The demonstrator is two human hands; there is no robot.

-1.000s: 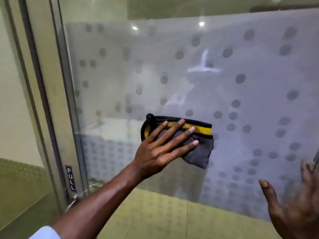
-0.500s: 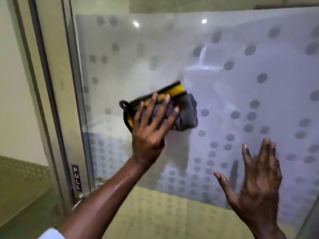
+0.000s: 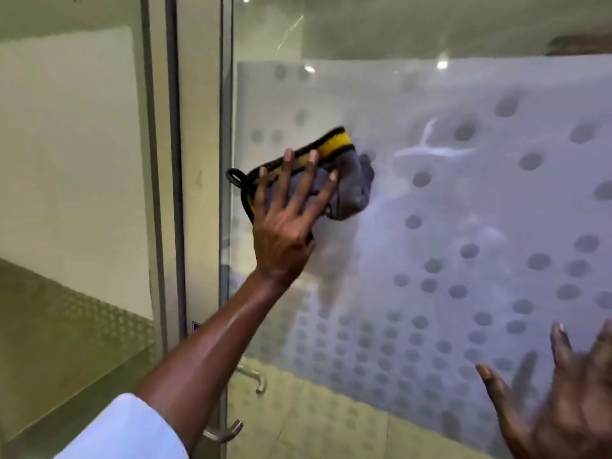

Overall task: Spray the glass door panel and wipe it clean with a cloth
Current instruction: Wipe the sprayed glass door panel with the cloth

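Note:
The glass door panel (image 3: 463, 207) fills the right of the view, with a frosted band full of grey dots and wet smears. My left hand (image 3: 284, 220) presses a grey cloth (image 3: 351, 187) with a yellow and black edge flat against the glass near the panel's left edge, fingers spread over it. My right hand (image 3: 569, 399) is at the lower right, fingers apart, empty, close to or on the glass. No spray bottle is in view.
A metal door frame (image 3: 172, 193) runs vertically left of the cloth. A metal door handle (image 3: 255, 379) sticks out below my left forearm. A fixed glass pane (image 3: 73, 160) lies to the left, with patterned floor behind.
My left hand has slid the cloth up and left toward the panel's edge. My right hand has dropped toward the lower right corner. The view has shifted right.

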